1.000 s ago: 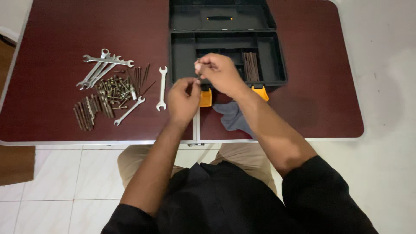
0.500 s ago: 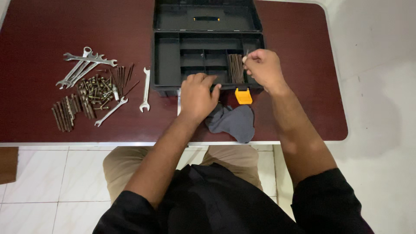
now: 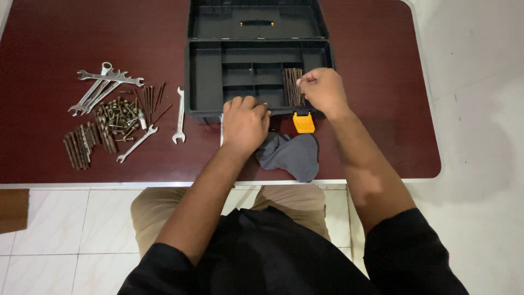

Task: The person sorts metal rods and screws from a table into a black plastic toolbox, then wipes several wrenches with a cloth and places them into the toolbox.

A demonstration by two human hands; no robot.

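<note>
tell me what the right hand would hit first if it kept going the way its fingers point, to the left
Most likely the bundle of dark rods standing in a toolbox compartment: the right hand has its fingertips right at it. Whether they touch already is unclear.

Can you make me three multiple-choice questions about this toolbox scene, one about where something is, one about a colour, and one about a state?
1. Where does the pile of spanners lie?
A. On the table left of the toolbox
B. Inside the toolbox
C. On the floor

2. What colour is the latch on the front of the toolbox?
A. Blue
B. Orange
C. White

3. In what state is the black toolbox?
A. Shut and latched
B. Tipped on its side
C. Open, lid folded back

Answers:
1. A, the spanners rest on the dark red table with the screws.
2. B, it shows orange beside the grey cloth.
3. C, its compartments are bare to view, the right hand over one and the left hand at the front edge.
</note>
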